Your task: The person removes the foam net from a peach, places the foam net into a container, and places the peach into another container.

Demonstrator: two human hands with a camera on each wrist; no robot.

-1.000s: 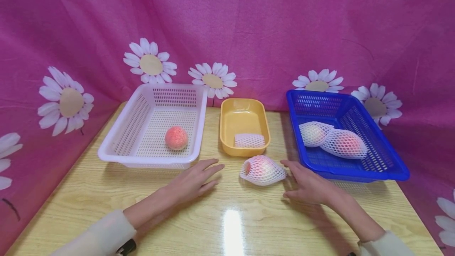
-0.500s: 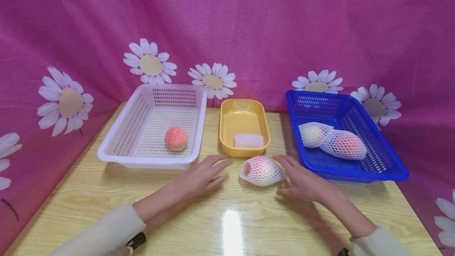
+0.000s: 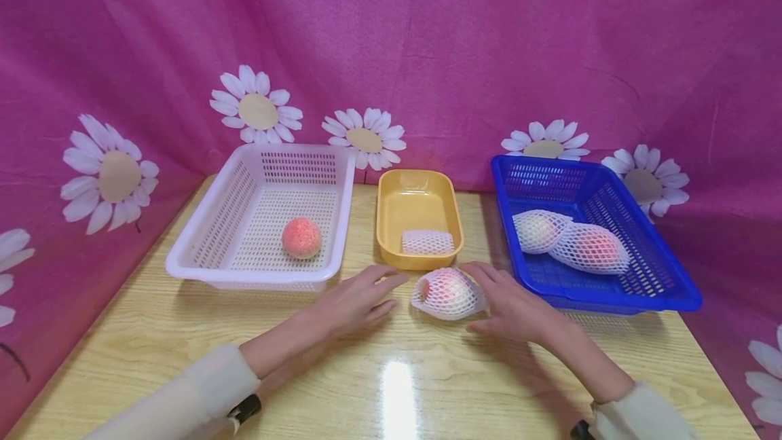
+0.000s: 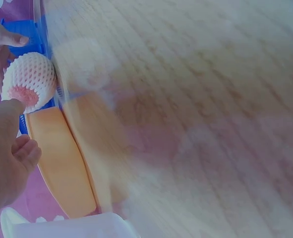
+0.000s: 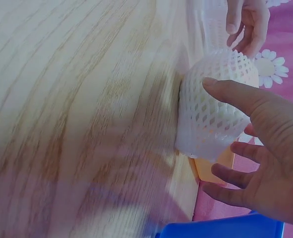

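Note:
A peach in a white foam net [image 3: 449, 294] lies on the wooden table in front of the yellow tray, its bare pink end facing left. The left hand [image 3: 356, 301] is just left of it, fingers extended and parted, holding nothing. From the right, the right hand [image 3: 512, 305] spreads its thumb and fingers around the net's closed end; whether they touch it I cannot tell. In the right wrist view the netted peach [image 5: 213, 106] sits beyond the thumb of the right hand [image 5: 270, 153]. The left wrist view has the netted peach [image 4: 31, 82] past the left hand [image 4: 7, 153].
A white basket [image 3: 256, 276] at the left holds a bare pink peach [image 3: 302, 238]. In the yellow tray [image 3: 419, 261] lies a pale foam net [image 3: 427, 242]. The blue basket [image 3: 611, 301] at the right contains two netted peaches [image 3: 590, 248]. A pink flowered cloth [image 3: 452, 53] hangs behind.
Both hands have moved inward toward the netted peach on the table, the left hand rightward and the right hand leftward. The peach and containers have stayed in place.

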